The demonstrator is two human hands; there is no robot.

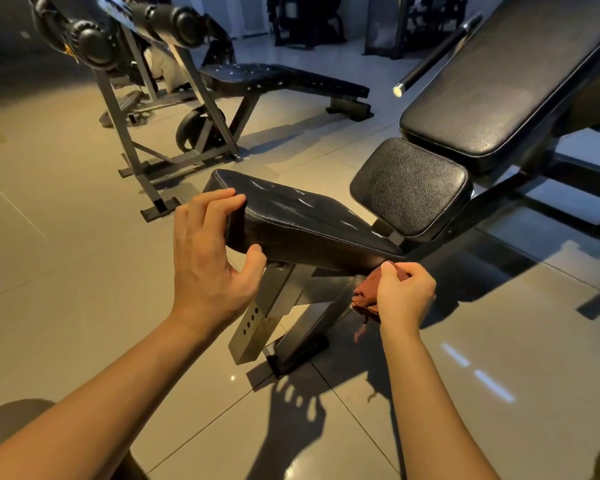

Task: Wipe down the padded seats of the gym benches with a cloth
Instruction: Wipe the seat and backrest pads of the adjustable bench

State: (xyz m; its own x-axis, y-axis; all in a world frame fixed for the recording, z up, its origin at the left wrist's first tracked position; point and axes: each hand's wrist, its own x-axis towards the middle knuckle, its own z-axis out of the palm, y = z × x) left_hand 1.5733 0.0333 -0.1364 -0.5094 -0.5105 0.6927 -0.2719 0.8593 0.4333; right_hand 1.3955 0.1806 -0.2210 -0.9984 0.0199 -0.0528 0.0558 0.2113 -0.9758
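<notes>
At the lower side edge of the nearest seat pad (309, 220), the right hand (404, 292) clenches a bunched reddish-brown cloth (368, 292) and presses it against the pad's seam line. The left hand (205, 258) grips the front end of the same pad, fingers over the top and thumb on the side face.

Procedure for the step in hand, as judged from this position:
- Keep the left hand braced on the pad end so the pad does not rock.
- Draw the cloth along the side edge in one direction, then fold it to a fresh face.
- Pass over the top surface, where pale streaks show.
- Keep the loose cloth tail clear of the frame.

Count:
- Hands: two.
- Cloth: one.
- Benches plainly visible: two, the near adjustable bench and a perforated bench (281, 79) well apart behind it.
- Pads on the near bench: three, namely seat pad, small middle pad (411, 188) and long back pad (510, 81).
- Further dark equipment at the back: number cannot be told.
</notes>
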